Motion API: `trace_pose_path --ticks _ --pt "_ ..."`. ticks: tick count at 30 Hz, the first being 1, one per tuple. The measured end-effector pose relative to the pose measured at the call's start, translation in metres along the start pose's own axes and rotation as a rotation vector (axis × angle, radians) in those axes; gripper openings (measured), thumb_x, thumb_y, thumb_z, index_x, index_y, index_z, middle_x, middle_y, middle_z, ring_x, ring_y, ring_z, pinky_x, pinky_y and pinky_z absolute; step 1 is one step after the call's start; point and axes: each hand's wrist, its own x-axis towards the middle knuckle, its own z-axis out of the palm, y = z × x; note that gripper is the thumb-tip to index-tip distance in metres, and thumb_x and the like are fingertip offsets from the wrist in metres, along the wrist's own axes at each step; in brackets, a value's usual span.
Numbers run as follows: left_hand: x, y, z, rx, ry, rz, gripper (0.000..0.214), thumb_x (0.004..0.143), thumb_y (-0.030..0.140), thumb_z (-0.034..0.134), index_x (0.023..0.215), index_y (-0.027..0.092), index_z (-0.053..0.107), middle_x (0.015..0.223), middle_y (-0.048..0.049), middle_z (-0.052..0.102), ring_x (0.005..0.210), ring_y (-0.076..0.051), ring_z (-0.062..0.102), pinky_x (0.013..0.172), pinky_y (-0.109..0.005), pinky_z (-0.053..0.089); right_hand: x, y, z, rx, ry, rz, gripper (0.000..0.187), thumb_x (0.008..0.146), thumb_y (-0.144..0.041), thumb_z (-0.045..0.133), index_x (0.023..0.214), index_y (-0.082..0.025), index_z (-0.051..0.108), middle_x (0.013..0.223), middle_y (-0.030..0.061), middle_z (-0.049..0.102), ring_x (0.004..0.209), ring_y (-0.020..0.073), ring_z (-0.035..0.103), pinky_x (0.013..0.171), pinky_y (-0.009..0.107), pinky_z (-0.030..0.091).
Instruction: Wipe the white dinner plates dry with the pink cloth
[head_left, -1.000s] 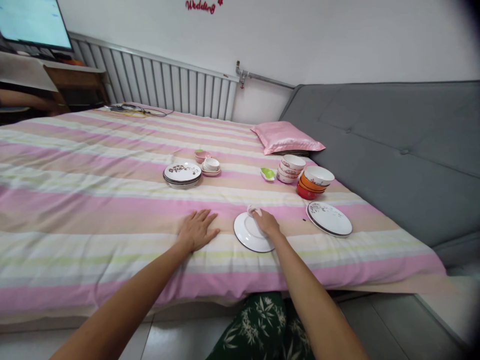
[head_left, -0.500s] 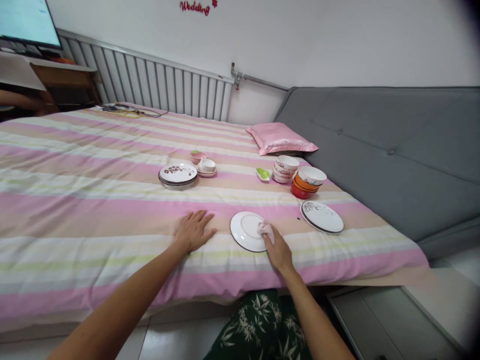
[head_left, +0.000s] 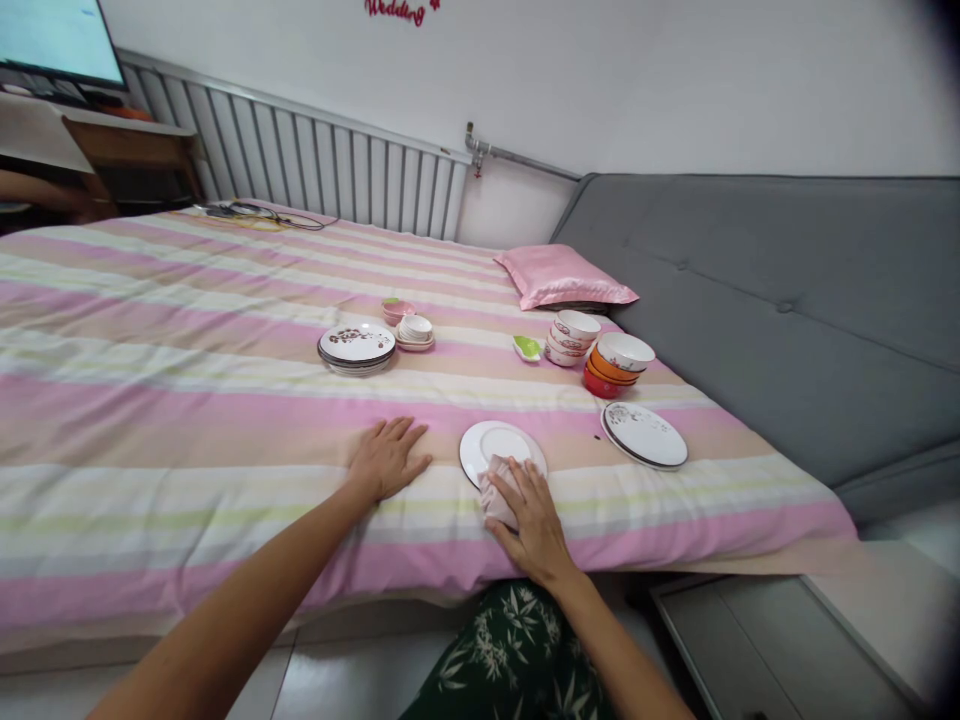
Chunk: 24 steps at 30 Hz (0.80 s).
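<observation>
My right hand (head_left: 534, 518) presses a pale pink cloth (head_left: 496, 490) onto the near part of a white plate (head_left: 480, 445) that lies upside down on the bed. The plate has a dark rim, and its near edge is hidden under the cloth and hand. Flat on the striped sheet (head_left: 247, 480), left of the plate, rests my left hand (head_left: 386, 460) with its fingers spread, holding nothing. Two stacked plates with a dark floral print (head_left: 645, 435) lie to the right of my right hand.
Farther back stand a stack of plates (head_left: 356, 345), small white dishes (head_left: 415, 330), a pink bowl (head_left: 397, 312), a green leaf-shaped dish (head_left: 527, 348), patterned bowls (head_left: 571, 338) and orange and red bowls (head_left: 611, 370). Behind them is a pink pillow (head_left: 564, 275); a grey headboard (head_left: 787, 290) borders the right.
My right hand has moved the cloth from the plate's right side toward its near edge, and its fingers are now spread flatter over the cloth. My left hand stays in place.
</observation>
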Motion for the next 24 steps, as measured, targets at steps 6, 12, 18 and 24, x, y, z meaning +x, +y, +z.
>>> trace_pose_path --ticks 6,12,18,24 --pt "-0.001 0.002 -0.001 -0.002 0.004 0.001 0.059 0.088 0.057 0.031 0.135 0.023 0.042 0.142 -0.0104 0.039 0.130 -0.026 0.035 0.108 -0.044 0.018 0.033 -0.017 -0.003 0.005 -0.078 0.007 0.044 0.084 -0.049 0.049 0.126 -0.036 0.051 0.146 0.0031 0.031 0.135 0.0326 0.023 0.108 0.056 0.013" --pt "0.000 0.002 -0.001 -0.006 0.005 -0.001 0.059 0.087 0.056 0.033 0.135 0.023 0.042 0.142 -0.0092 0.040 0.129 -0.026 0.035 0.108 -0.043 0.019 0.064 -0.027 0.005 0.011 -0.101 0.041 0.040 0.086 -0.046 0.047 0.122 -0.031 0.056 0.143 0.0048 0.037 0.132 0.0281 0.029 0.109 0.049 0.018" --pt "-0.001 0.002 0.000 0.001 0.003 -0.001 0.059 0.088 0.056 0.032 0.135 0.022 0.042 0.141 -0.0111 0.041 0.130 -0.026 0.035 0.108 -0.044 0.018 0.096 -0.033 0.014 0.003 -0.155 0.109 0.043 0.088 -0.046 0.041 0.123 -0.025 0.055 0.135 0.0077 0.047 0.130 0.0269 0.031 0.108 0.046 0.018" --pt "-0.001 0.003 -0.001 0.002 -0.005 -0.005 0.058 0.088 0.056 0.033 0.135 0.023 0.042 0.141 -0.0099 0.041 0.130 -0.026 0.035 0.108 -0.043 0.019 0.125 -0.024 0.019 0.018 -0.191 0.159 0.040 0.089 -0.044 0.038 0.120 -0.025 0.056 0.127 0.0062 0.054 0.122 0.0246 0.040 0.106 0.045 0.018"
